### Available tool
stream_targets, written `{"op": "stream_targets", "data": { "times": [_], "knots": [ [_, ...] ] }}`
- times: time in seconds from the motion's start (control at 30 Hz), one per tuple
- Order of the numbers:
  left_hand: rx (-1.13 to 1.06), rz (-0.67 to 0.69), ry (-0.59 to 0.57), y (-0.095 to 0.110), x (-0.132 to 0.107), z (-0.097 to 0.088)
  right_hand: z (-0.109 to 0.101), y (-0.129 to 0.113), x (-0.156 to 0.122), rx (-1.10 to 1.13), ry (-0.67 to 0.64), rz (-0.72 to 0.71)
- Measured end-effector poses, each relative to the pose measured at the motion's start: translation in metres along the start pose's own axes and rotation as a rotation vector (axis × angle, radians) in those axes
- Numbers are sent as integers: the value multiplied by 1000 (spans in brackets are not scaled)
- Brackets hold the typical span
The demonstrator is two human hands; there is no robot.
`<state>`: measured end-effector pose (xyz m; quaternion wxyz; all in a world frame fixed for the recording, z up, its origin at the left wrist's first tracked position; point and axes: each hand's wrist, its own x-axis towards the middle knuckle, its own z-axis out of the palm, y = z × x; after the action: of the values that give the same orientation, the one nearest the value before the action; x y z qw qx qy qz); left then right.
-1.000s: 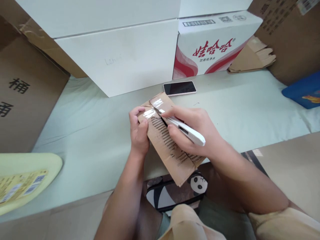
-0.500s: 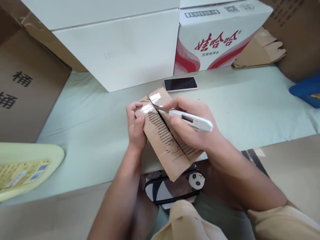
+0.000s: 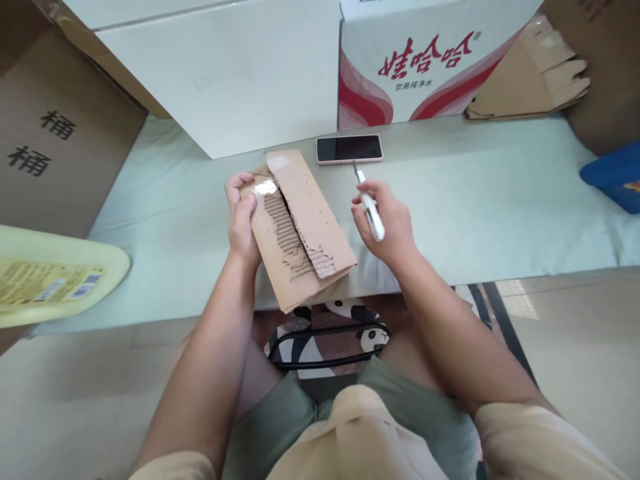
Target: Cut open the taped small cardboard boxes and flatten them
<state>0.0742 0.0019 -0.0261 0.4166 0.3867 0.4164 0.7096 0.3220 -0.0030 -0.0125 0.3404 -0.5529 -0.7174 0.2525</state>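
Note:
My left hand [image 3: 243, 217] grips the upper left edge of a flattened brown cardboard box [image 3: 320, 220], thumb on top. Its two flaps part along a dark slit, with torn, ridged corrugation and shiny clear tape at the upper left. In my right hand [image 3: 390, 220], to the right of the cardboard and apart from it, is a white utility knife [image 3: 371, 215]. Its blade sticks out and points up, close to the lower edge of a phone [image 3: 349, 149] lying face up on the pale green cloth.
A large white box [image 3: 225, 80] and a white box with red print [image 3: 425, 73] stand behind. Brown cartons flank both sides, with folded cardboard [image 3: 520, 87] at the back right. A yellow-green bottle [image 3: 60, 277] lies left; a blue object [image 3: 615, 177] is right.
My right hand has drawn the knife out of the slit and moved it away to the right. The cardboard's right flap is now uncovered. The camera view has shifted.

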Motion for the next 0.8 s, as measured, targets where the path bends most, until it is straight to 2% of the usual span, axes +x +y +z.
{"op": "stream_targets", "data": {
  "times": [0.13,0.3,0.5,0.63,0.73,0.8],
  "knots": [
    [-40,10,8,1,-1,6,-11,12,5,-262,-271,42],
    [-20,-3,3,-2,4,2,-15,14,5,-345,-476,114],
    [17,27,4,-5,1,4,-7,14,8,-359,-506,132],
    [-3,-8,27,0,-4,14,-6,19,6,-291,-424,158],
    [-19,-19,151,7,0,13,-6,22,0,-73,-393,52],
    [0,-28,285,13,1,4,-6,23,-5,124,-417,62]
  ]
}}
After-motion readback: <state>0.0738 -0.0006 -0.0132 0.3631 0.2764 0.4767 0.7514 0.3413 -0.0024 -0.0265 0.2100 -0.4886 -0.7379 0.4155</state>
